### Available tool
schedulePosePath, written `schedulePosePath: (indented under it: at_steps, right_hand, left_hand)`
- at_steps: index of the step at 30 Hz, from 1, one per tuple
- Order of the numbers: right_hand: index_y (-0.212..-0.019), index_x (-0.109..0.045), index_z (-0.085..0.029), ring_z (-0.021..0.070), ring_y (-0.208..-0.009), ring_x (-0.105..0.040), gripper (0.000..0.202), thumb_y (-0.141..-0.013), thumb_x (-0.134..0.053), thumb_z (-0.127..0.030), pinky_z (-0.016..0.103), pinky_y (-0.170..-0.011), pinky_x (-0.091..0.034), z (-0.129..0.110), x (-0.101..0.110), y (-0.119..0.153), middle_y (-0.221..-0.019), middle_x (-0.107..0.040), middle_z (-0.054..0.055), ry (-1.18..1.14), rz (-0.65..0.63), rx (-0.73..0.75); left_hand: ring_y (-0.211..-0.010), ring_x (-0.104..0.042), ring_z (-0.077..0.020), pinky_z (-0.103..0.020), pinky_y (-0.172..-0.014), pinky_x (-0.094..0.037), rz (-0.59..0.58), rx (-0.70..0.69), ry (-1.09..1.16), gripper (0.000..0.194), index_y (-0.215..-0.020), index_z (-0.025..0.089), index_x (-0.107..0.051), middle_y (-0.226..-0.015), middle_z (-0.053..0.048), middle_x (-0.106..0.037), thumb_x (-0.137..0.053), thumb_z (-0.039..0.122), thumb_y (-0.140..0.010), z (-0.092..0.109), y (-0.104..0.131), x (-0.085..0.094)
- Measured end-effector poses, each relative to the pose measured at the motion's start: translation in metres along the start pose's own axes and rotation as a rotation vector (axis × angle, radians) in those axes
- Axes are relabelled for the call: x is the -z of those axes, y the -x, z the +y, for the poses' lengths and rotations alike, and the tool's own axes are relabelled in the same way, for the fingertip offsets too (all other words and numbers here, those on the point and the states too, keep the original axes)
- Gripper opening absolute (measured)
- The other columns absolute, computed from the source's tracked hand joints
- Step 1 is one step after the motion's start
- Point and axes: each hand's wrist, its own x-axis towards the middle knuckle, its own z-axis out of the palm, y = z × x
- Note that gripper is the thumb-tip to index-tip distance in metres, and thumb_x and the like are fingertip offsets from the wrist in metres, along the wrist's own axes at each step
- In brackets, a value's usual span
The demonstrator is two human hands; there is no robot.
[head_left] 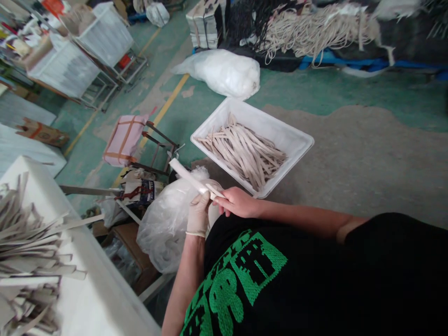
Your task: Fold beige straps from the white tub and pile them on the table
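My left hand, in a pale glove, is closed around a flat white strip whose far end sticks out up and to the left. Bare and close against it, my right hand has its fingers pinched at the strip's near end, where a narrow piece stands out. Just beyond my hands, a white plastic tub holds a heap of long beige strips. More strips lie piled on a white surface at the lower left. Part of the held strip is hidden by my fingers.
A clear plastic bag bulges beside my left forearm. Left of the tub is a stool with a taped pink pad. A stuffed white sack lies behind the tub. Wheeled bins and pallets with cord bundles stand farther back.
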Motion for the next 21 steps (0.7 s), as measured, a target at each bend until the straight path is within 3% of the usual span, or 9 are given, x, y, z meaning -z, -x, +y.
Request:
schedulePosePath:
  at_steps: [2, 4, 7, 12, 18, 21]
  right_hand:
    - [-0.093, -0.072, -0.014, 0.016, -0.061, -0.069, 0.038, -0.105, -0.042, -0.035, 0.028, -0.067, -0.051, -0.004, 0.004, -0.003, -0.071, -0.072, 0.003, 0.036, 0.03, 0.026]
    - [-0.088, -0.073, -0.015, 0.0175, -0.063, -0.069, 0.039, -0.104, -0.044, -0.036, 0.029, -0.069, -0.051, -0.004, 0.006, -0.001, -0.066, -0.07, 0.003, 0.096, -0.013, 0.006]
    - [-0.092, -0.072, -0.016, 0.0152, -0.062, -0.069, 0.032, -0.104, -0.045, -0.029, 0.028, -0.068, -0.051, -0.001, 0.005, 0.002, -0.074, -0.074, 0.003, 0.106, -0.087, -0.026]
    - [-0.088, -0.072, -0.014, 0.0147, -0.064, -0.07, 0.038, -0.106, -0.042, -0.03, 0.026, -0.07, -0.05, -0.006, 0.004, -0.006, -0.07, -0.072, 0.003, 0.103, 0.066, 0.047]
    - [-0.082, -0.07, -0.013, 0.0131, -0.063, -0.068, 0.034, -0.103, -0.048, -0.027, 0.024, -0.066, -0.046, 0.001, -0.004, -0.003, -0.07, -0.073, 0.003, 0.171, -0.089, -0.014]
    - [-0.078, -0.068, -0.014, 0.0128, -0.064, -0.068, 0.034, -0.104, -0.049, -0.027, 0.023, -0.066, -0.044, 0.001, -0.01, -0.006, -0.07, -0.073, 0.003, 0.188, -0.017, -0.004]
  left_hand:
    - [-0.081, -0.073, -0.02, -0.032, -0.083, -0.058, -0.044, -0.03, 0.008, 0.033, -0.077, 0.016, -0.08, -0.084, -0.006, -0.079, -0.09, 0.045, -0.066, 0.003, -0.003, -0.004]
    - [-0.085, -0.074, -0.0206, -0.033, -0.086, -0.058, 0.009, -0.075, 0.036, 0.034, -0.08, 0.017, -0.08, -0.088, -0.007, -0.079, -0.091, 0.044, -0.063, 0.008, -0.008, 0.0]
    - [-0.09, -0.074, -0.0215, -0.034, -0.093, -0.056, 0.084, -0.079, 0.032, 0.035, -0.083, 0.016, -0.08, -0.091, -0.007, -0.08, -0.094, 0.04, -0.061, 0.011, -0.012, 0.008]
    - [-0.081, -0.074, -0.0208, -0.034, -0.085, -0.059, -0.066, -0.018, -0.032, 0.028, -0.077, 0.016, -0.079, -0.081, -0.005, -0.078, -0.089, 0.041, -0.069, 0.005, -0.009, -0.002]
    - [-0.091, -0.075, -0.0207, -0.03, -0.091, -0.058, 0.08, -0.075, 0.05, 0.038, -0.088, 0.015, -0.08, -0.095, -0.008, -0.08, -0.093, 0.04, -0.063, 0.014, -0.016, 0.017]
    - [-0.093, -0.075, -0.0209, -0.031, -0.09, -0.058, 0.069, 0.016, 0.078, 0.032, -0.09, 0.015, -0.079, -0.097, -0.009, -0.08, -0.087, 0.04, -0.072, 0.007, -0.014, 0.019]
